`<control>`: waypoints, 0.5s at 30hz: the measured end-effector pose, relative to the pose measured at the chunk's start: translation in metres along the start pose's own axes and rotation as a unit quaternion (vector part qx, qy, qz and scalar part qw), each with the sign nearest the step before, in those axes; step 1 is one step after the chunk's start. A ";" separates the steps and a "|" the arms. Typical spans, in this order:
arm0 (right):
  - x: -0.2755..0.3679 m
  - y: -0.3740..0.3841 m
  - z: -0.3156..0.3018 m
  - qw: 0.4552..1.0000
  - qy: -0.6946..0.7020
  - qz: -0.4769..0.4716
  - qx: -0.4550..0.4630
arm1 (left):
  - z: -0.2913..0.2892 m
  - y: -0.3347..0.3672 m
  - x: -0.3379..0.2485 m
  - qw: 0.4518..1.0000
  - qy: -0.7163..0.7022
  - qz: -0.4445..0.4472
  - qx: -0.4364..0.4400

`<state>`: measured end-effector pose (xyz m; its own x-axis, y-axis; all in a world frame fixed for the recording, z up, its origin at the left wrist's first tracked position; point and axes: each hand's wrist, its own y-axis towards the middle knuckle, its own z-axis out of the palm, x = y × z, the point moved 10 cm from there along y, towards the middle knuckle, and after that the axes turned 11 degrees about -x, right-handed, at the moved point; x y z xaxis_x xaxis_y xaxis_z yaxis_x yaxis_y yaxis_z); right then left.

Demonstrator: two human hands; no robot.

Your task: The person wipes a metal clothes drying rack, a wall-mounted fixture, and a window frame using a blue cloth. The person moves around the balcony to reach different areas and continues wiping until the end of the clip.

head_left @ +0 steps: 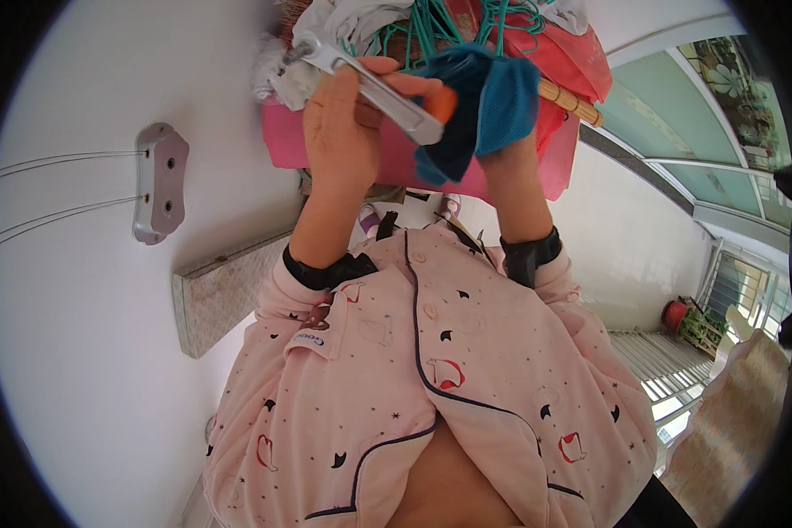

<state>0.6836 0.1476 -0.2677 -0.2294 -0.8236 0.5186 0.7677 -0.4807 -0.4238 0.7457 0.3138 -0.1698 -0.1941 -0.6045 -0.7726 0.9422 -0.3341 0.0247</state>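
My left hand (pixel 343 119) is closed around a long silver metal bar (pixel 383 95) that looks like a crank handle, with a short stub at its upper left end. My right hand is hidden under a blue cloth (pixel 507 106), and only the wrist shows below it. The cloth is bunched, with a dark fold facing the bar's lower right end. Something orange (pixel 441 104) shows between the bar and the cloth; what it is, I cannot make out.
Beyond my hands, a pink-covered surface (pixel 283 141) bears green hangers (pixel 427 31), white cloth (pixel 352 22), red fabric (pixel 581 66) and a bamboo roll (pixel 572 102). A pulley plate (pixel 161 183) with wires is on the left wall, above a patterned board (pixel 224 295). Windows line the right.
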 end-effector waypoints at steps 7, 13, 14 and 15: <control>0.005 -0.035 0.038 0.975 -0.177 -0.081 0.105 | 0.007 -0.012 0.031 0.961 0.250 -0.102 0.057; 0.010 -0.035 0.063 0.981 -0.150 -0.088 0.087 | 0.019 -0.026 0.025 0.918 0.352 -0.072 0.169; 0.015 -0.031 0.062 0.987 -0.114 -0.083 0.074 | 0.025 -0.027 0.014 0.896 0.397 0.005 0.197; 0.018 -0.030 0.065 0.991 -0.072 -0.079 0.082 | 0.033 -0.031 0.001 0.870 0.431 0.093 0.223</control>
<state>0.6954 0.1665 -0.1976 -0.2762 -0.6849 0.6742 0.8189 -0.5349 -0.2079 0.7076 0.2994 -0.1506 0.4069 0.0245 -0.9131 0.6993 -0.6514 0.2942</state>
